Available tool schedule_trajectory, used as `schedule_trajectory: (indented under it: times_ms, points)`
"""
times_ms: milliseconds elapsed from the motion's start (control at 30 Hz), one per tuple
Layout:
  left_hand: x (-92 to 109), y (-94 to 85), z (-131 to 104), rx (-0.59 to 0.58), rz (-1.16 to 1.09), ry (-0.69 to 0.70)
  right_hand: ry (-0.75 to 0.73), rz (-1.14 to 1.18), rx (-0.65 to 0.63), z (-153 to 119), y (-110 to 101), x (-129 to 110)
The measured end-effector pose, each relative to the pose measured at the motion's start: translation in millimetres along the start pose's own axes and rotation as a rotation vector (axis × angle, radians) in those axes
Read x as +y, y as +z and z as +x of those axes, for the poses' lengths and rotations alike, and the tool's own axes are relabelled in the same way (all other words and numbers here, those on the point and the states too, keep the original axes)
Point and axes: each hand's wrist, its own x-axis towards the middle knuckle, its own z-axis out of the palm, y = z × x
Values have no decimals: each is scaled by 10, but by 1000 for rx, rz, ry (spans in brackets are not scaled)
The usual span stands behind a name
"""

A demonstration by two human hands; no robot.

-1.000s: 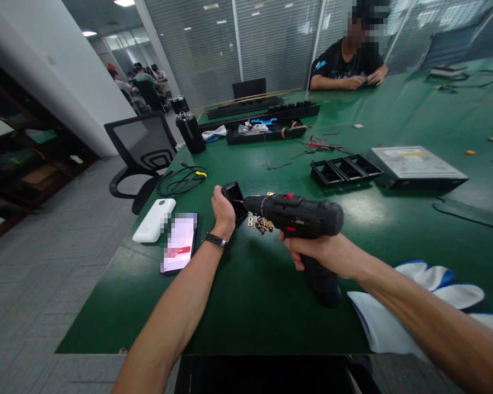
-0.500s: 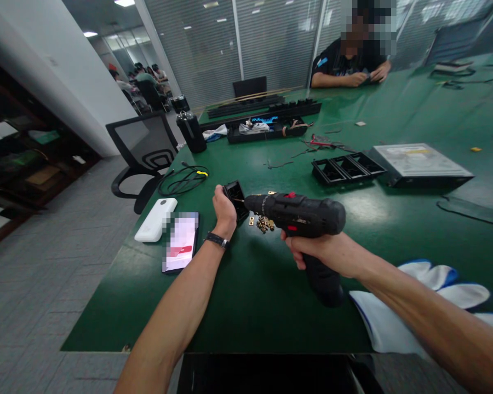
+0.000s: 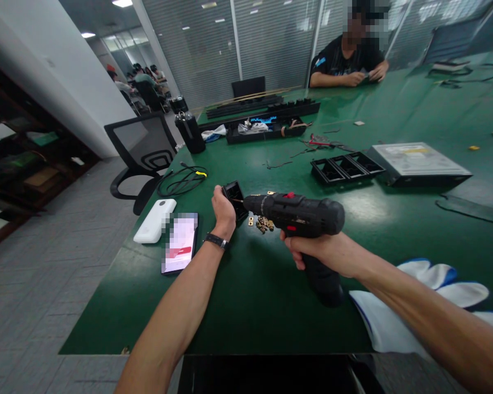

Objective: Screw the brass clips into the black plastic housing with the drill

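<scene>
My left hand (image 3: 223, 210) is closed around a small black plastic box (image 3: 236, 198), tilted so its hollow side faces right. In my right hand (image 3: 316, 249) I grip a black cordless drill (image 3: 299, 213) with red buttons, held level and pointing left. Its thin bit reaches into the hollow of the box; the exact contact at the tip is too small to tell. Just below and right of the box lie several small brass-coloured screws and plates (image 3: 265, 224) on the green table (image 3: 246, 306).
A phone (image 3: 179, 243) and a white power bank (image 3: 154, 221) lie left of my forearm, with a coiled cable (image 3: 183, 180) behind. A black three-slot frame (image 3: 348, 168) touches a metal drive (image 3: 419, 164). White gloves (image 3: 388, 323) lie under my right forearm. Across sits a person (image 3: 349, 63).
The view has shifted very slightly. Both hands, the drill and the black box keep nearly the same position against each other.
</scene>
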Motion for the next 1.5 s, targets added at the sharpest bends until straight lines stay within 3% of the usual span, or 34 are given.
schedule_trajectory:
  times_ms: [167,1500]
  points:
    - [-12,-8,19,49,43,3,-10,-18,-21,-3,-4,5]
    - [-35,-20,36,17,34,34,17,9,-18,2,-4,-1]
